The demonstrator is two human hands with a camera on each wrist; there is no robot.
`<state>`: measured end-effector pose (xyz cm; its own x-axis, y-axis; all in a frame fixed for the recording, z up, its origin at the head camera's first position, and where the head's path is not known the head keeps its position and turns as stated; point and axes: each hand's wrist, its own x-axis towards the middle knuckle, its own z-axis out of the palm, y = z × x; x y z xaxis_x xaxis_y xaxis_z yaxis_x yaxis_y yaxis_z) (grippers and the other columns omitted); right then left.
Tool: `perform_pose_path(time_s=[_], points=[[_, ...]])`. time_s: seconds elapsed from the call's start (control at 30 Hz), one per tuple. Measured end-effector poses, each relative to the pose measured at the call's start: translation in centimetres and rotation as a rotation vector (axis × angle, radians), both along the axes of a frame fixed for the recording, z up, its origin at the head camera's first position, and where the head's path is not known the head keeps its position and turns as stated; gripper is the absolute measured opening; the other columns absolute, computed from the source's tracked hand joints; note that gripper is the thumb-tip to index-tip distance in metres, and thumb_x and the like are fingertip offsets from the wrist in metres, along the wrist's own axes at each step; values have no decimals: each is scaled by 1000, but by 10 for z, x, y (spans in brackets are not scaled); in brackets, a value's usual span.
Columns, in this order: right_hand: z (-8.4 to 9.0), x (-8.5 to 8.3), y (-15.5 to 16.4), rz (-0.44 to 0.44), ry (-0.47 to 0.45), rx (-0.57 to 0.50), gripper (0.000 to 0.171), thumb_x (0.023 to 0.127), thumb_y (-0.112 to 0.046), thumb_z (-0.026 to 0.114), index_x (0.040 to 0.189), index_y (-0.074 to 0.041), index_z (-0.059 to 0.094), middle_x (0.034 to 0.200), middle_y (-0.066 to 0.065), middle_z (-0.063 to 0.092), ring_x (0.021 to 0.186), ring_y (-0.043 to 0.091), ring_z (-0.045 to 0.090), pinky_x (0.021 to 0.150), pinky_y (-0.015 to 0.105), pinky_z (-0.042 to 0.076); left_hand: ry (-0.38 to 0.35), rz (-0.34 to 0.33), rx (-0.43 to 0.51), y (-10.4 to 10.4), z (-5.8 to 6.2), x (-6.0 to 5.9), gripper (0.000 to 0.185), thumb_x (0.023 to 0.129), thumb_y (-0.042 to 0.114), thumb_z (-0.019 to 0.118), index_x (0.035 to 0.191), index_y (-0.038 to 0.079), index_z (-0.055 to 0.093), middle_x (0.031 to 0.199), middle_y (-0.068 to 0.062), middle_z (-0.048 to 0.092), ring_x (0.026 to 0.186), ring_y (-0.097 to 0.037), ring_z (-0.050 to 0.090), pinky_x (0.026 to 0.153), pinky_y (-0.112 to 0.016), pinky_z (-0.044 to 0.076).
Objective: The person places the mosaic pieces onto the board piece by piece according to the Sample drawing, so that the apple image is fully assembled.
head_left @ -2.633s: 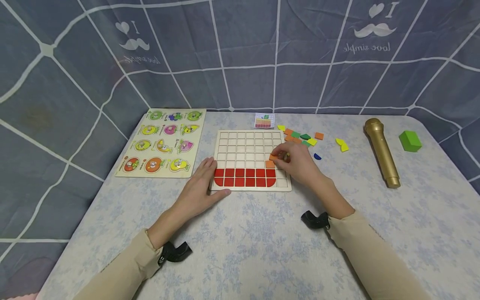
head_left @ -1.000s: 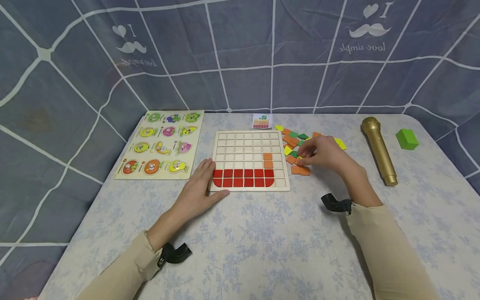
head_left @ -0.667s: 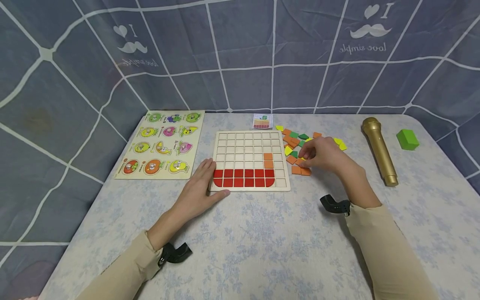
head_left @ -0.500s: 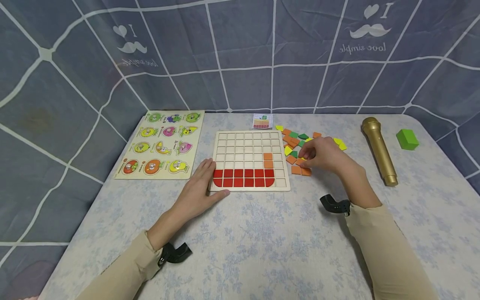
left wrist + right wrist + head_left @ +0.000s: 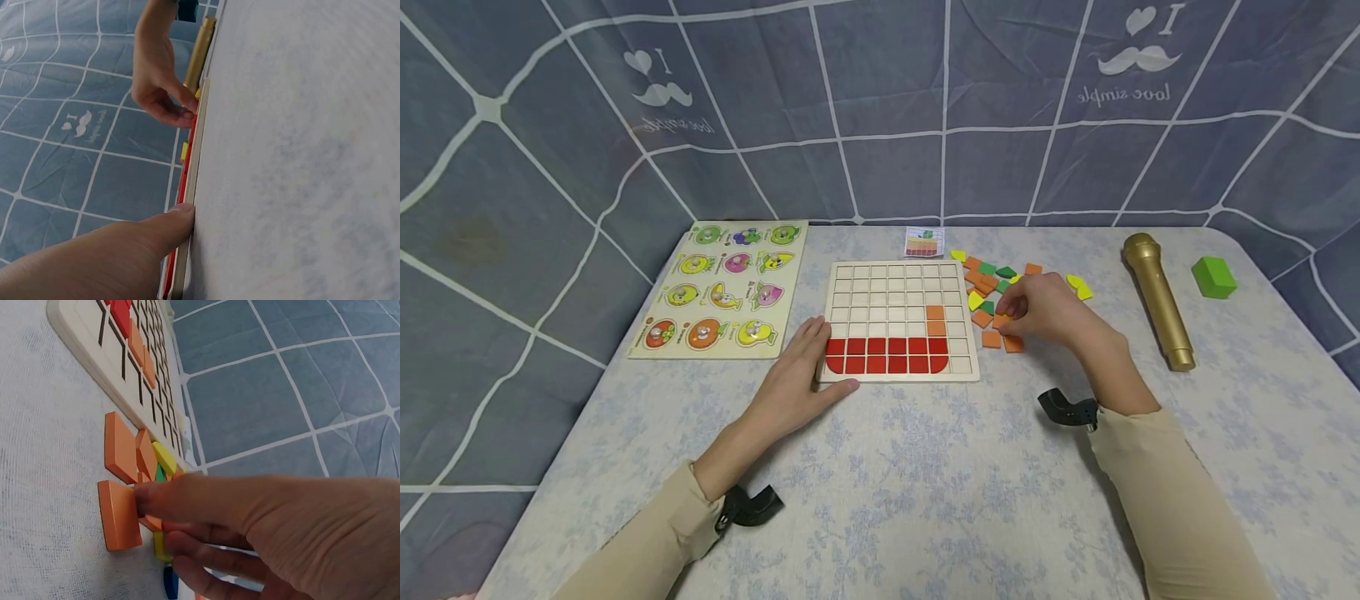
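Orange tile (image 5: 120, 514) lies flat on the table (image 5: 925, 500) just off the right edge of the grid board (image 5: 898, 321), and the right hand (image 5: 1048, 310) rests its thumb tip on that tile's inner edge, the other fingers (image 5: 206, 540) gently bent above the pieces beyond it; whether they pinch anything I cannot tell. A second orange square (image 5: 121, 447) lies just beside the first, nearer the board. Past the fingertips spreads a loose scatter of orange, green and yellow pieces (image 5: 988, 279) toward the far edge of the table.

On the board, two orange tiles (image 5: 936, 320) are stacked in one column above a red band (image 5: 887, 356) that fills the two rows nearest the near edge. The left hand (image 5: 801, 375) lies flat with straight fingers against the board's near left corner, thumb along its near edge.

A small pattern card (image 5: 924, 242) lies just beyond the board's far edge. A fruit peg puzzle (image 5: 724, 287) lies toward the table's left edge, and a gold microphone (image 5: 1157, 300) and a green block (image 5: 1213, 277) toward its right edge.
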<state>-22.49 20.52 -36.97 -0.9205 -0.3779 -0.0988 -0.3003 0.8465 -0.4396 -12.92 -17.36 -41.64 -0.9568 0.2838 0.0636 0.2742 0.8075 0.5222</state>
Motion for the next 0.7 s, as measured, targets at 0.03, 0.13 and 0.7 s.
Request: perform_pose_path(time_s=[0.03,0.13,0.7], points=[[-1,0,0,4,6,0,17,85,-13,87,98,-4,80,91,8,77,88,23,69,81,43,57,0,-1,0,0,0,0,99,94,43,79,163,-7,29,174,-22,22,163,-38,16,130,-57,22],[-1,0,0,15,21,-1,17,84,-13,86,97,-4,80,90,7,77,86,22,70,80,43,58,-3,1,1,0,0,0,99,94,43,79,163,-7,29,174,-21,22,163,-37,16,130,-57,22],[4,2,-13,46,62,-77,23,85,-19,85,101,-3,78,92,8,74,85,22,64,76,36,51,-6,-3,4,1,0,0,99,94,43,79,163,-6,29,174,-21,21,163,-38,15,130,-58,22]])
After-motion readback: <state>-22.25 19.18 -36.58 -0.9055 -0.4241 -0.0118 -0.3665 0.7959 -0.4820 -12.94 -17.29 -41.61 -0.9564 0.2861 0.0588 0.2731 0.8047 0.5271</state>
